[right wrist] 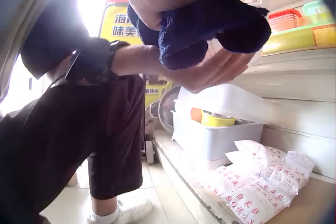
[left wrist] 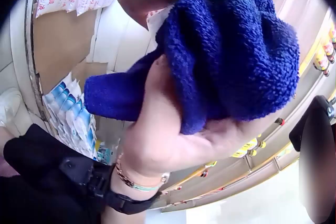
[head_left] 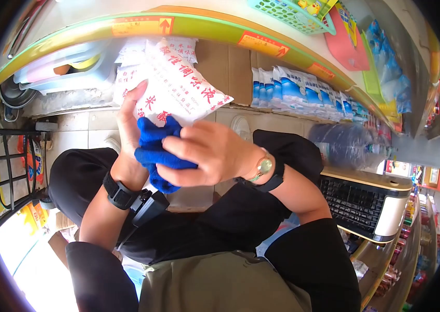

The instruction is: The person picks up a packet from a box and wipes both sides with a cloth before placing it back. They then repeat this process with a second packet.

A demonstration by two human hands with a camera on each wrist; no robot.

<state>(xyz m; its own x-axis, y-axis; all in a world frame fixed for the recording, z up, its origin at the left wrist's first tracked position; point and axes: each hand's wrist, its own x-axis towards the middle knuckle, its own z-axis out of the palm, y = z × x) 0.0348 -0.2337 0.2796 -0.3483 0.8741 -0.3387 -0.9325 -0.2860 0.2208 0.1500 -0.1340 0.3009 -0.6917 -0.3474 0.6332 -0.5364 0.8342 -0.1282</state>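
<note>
1. Head: from above, looking forward and down; widest view.
2. Left wrist: close, facing blue terry cloth point(left wrist: 231, 50) and right hand point(left wrist: 157, 142).
3. Right wrist: close, facing left hand point(right wrist: 212, 74).
4. All share cloth, white seasoning packets point(right wrist: 262, 187).

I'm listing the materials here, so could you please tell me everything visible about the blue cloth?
The blue cloth is deep blue, with a fluffy, terry-like pile. It is bunched into thick, rounded folds, with one loose end sticking out. The right hand's grip holds it in mid-air, at the lower end of the white packet, which it appears to touch. Its full outline is lost in the folds.
</note>
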